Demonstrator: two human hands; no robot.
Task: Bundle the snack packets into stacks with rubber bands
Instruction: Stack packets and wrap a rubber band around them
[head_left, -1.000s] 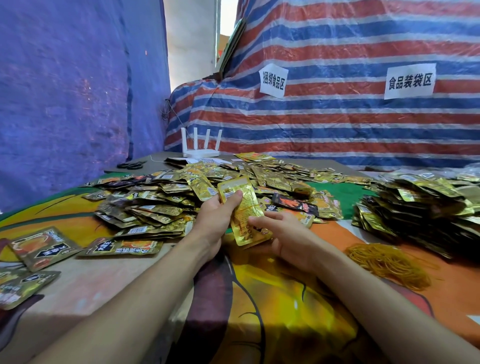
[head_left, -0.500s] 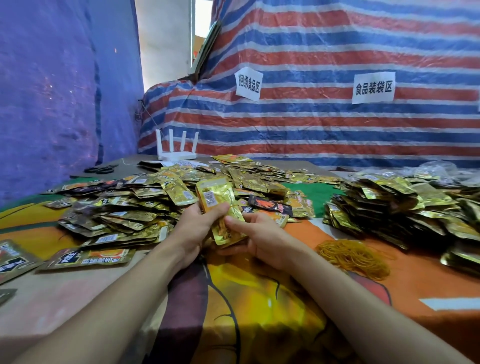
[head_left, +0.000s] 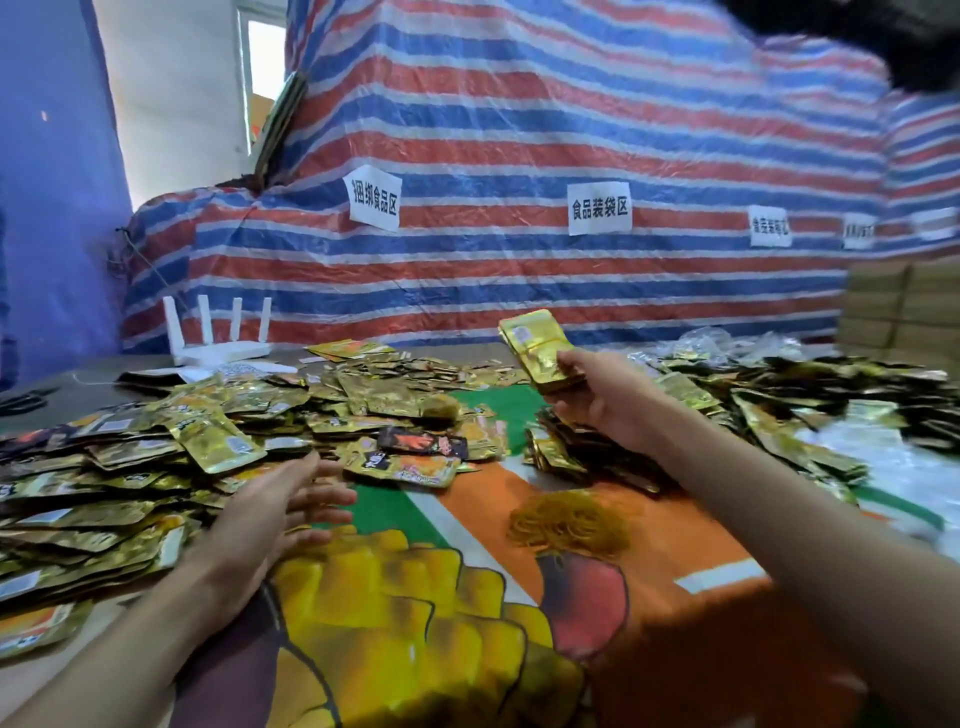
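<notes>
Over the right side of the table (head_left: 675, 551), the right hand (head_left: 608, 400) grips a stack (head_left: 537, 345) of gold packets above the heap of bundles (head_left: 779, 405). A band seems to cross the stack, though blur leaves that unsure. The left hand (head_left: 275, 512) is open, fingers spread, at the edge of the loose packets (head_left: 156, 467). This bundle looks finished and due for the heap. Next comes gathering fresh packets and picking one of the rubber bands (head_left: 569, 519). Nothing lies in a container; the boxes (head_left: 904, 306) hide their contents.

Bare cloth (head_left: 467, 525) between packet heap (head_left: 130, 467), rubber bands (head_left: 569, 522).
</notes>
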